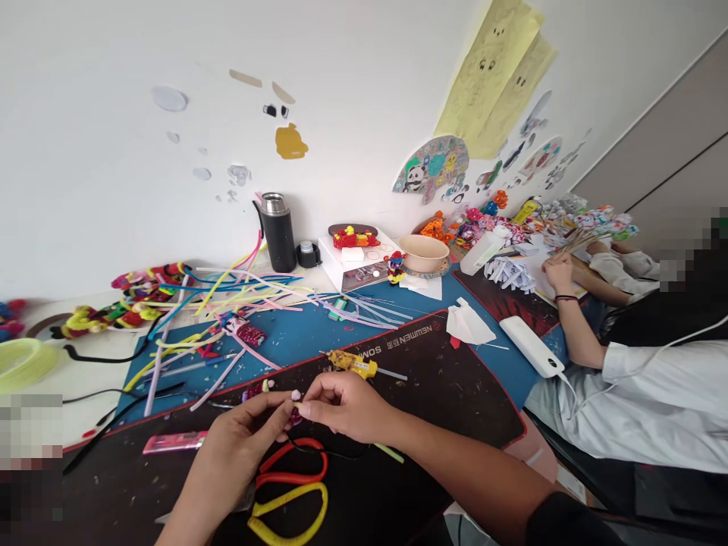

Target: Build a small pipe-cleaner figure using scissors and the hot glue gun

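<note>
My left hand (236,447) and my right hand (341,406) meet over the black desk mat (444,394), both pinching a small pink and purple pipe-cleaner piece (294,406) between their fingertips. A thin black wire runs down from it. Scissors with red and yellow handles (290,493) lie on the mat right under my hands. A yellow glue gun (356,364) rests just beyond my right hand.
Several loose pipe cleaners (255,292) are spread over the blue mat behind. A pink lighter (174,442) lies left. A black flask (277,231), white box (356,262) and bowl (424,254) stand by the wall. Another person's arm (574,318) rests at the right, beside a white power bank (531,346).
</note>
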Motion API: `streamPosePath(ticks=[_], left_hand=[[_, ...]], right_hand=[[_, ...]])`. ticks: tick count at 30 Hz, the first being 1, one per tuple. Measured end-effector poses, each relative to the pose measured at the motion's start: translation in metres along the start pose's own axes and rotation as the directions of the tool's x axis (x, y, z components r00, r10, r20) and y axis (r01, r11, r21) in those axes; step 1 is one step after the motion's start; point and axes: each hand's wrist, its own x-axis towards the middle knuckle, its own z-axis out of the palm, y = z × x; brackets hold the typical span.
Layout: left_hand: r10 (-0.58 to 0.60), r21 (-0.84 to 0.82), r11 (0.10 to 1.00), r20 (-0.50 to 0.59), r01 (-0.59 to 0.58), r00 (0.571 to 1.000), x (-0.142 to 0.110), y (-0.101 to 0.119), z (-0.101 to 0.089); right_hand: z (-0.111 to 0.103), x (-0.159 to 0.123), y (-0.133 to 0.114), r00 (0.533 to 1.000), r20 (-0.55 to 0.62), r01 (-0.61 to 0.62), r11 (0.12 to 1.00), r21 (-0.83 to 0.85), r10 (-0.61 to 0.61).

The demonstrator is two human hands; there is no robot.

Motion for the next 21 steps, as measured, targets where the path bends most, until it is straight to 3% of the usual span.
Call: streamPosePath(ticks=[4,10,21], left_hand=[[0.01,0.103,0.995,-0.042,-0.006,0.999,0.002,-0.006,-0.005],[0.052,0.177,0.984,-0.127,-0.029,0.991,0.0,0.0,0.001],[0.039,0.158,0.987,-0.082,-0.026,0.996,-0.005,0.005,0.003]], right_hand=[[-0.001,-0.002,-0.002,0.999,0.052,-0.007,1.0,0.027,0.006],[-0.002,-0.003,-0.002,0.999,-0.015,0.033,0.998,-0.057,-0.033],[-0.004,-0.007,-0.01,0.99,-0.1,0.079,0.977,-0.198,-0.1]])
